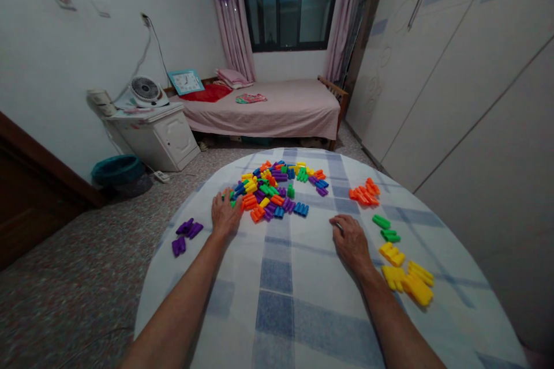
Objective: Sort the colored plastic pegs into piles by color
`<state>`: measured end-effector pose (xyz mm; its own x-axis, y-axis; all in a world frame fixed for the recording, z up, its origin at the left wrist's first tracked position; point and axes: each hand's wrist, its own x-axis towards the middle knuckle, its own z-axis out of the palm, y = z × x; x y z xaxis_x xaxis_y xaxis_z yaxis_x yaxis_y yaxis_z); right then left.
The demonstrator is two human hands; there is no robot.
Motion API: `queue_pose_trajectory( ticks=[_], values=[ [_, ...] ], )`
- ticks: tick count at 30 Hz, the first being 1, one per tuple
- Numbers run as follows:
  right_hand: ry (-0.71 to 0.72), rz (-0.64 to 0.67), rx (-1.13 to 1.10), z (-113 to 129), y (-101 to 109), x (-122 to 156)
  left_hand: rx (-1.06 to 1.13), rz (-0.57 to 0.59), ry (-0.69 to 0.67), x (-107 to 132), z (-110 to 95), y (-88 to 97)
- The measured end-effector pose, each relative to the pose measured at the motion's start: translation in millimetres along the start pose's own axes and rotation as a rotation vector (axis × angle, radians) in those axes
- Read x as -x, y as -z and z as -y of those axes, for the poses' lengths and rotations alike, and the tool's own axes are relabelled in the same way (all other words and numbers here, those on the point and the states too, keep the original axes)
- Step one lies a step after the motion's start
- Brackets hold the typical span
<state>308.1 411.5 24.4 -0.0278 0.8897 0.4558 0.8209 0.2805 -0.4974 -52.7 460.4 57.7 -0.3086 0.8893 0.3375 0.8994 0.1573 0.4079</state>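
At the left edge of a mixed pile of plastic building pieces [270,189], my left hand [225,216] lies palm down with its fingers spread. Its fingertips touch green pieces, partly hidden under them. My right hand [351,240] rests on the tablecloth right of the pile, fingers loosely bent, with a ring on one finger; nothing shows in it. Purple pieces [186,230] lie left of my left forearm. To the right of my right hand are orange pieces [365,193], green pieces [381,221] and yellow pieces [393,253], grouped by colour.
The round table [320,311] has a white and blue checked cloth. Beyond it stands a bed [277,115] under a window. A white cabinet [173,135] with a fan [146,91] and a bin [119,170] are at left; a tall wardrobe [459,69] is at right.
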Motion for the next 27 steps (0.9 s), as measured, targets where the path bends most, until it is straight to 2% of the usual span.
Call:
queue_pose_trajectory(
  ticks=[5, 9, 12, 14, 15, 17, 19, 21, 24, 25, 27],
  values=[
    [0.007, -0.025, -0.003, -1, -2, 0, 0.069, -0.088, -0.001, 7, -25, -24.4],
    [0.015, -0.028, -0.008, 0, -1, -1, 0.091, -0.082, 0.0, 14, -50, -37.3],
    [0.017, -0.034, -0.005, 2, 1, -1, 0.095, 0.004, -0.025, 17, -64, -33.7],
    [0.014, -0.038, -0.005, 3, 2, -1, 0.047, 0.048, -0.05, 18, -61, -18.5],
    [0.012, -0.038, -0.006, 4, 2, 0, 0.006, 0.047, -0.067, 18, -54, -7.1],
    [0.005, -0.036, -0.007, 4, 1, 0, -0.089, -0.058, -0.076, 17, -27, 20.0],
    [-0.002, -0.033, -0.008, 4, 1, 0, -0.185, -0.176, -0.031, 16, 13, 46.0],
    [-0.009, -0.029, -0.008, 3, 0, 0, -0.283, -0.221, 0.092, 19, 56, 63.1],
    [-0.014, -0.026, -0.008, 1, -1, -1, -0.29, -0.109, 0.304, 26, 105, 65.0],
    [-0.016, -0.023, -0.008, 1, -1, -1, -0.254, -0.067, 0.285, 29, 114, 60.1],
    [-0.021, -0.016, -0.007, 1, -1, -1, -0.202, -0.048, 0.186, 32, 119, 46.2]
  ],
)
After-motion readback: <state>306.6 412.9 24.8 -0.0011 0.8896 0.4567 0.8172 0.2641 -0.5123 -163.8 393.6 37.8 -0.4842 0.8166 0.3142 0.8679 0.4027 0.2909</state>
